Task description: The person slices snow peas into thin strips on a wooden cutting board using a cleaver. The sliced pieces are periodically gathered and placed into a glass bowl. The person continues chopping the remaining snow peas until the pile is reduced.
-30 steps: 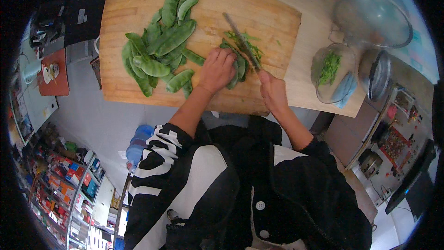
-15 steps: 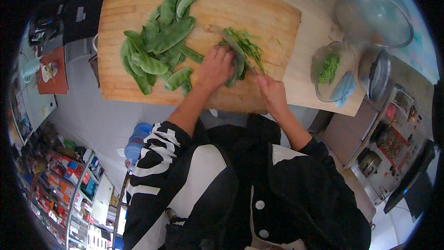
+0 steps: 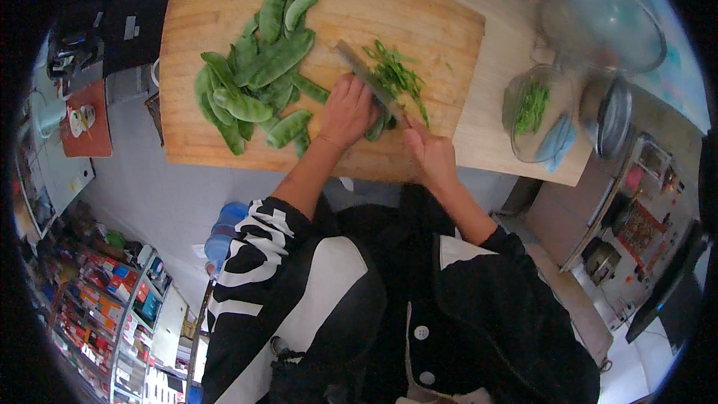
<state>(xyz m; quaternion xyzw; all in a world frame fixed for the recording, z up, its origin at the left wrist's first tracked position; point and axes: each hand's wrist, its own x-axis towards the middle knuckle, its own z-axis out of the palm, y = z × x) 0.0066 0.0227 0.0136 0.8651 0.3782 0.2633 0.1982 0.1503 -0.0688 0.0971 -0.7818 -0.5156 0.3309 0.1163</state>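
Note:
A wooden cutting board lies in front of me with a heap of broad flat green beans on its left half. My right hand is closed round the handle of a kitchen knife, whose blade slants up and to the left. Beside the blade, my left hand presses down with bent fingers on a few flat bean pods, partly hidden by the fingers and the knife. Thin green shreds of bean lie loose on the far right side of the blade.
Right of the board stands a clear bowl with green shreds in it and a blue cloth by its rim. Beyond it are a large see-through bowl and a metal pot. A blue water jug stands on the floor.
The knife and my right hand have shifted left, and the blade has turned so that it lies farther over toward my left fingers. My left hand has hardly moved.

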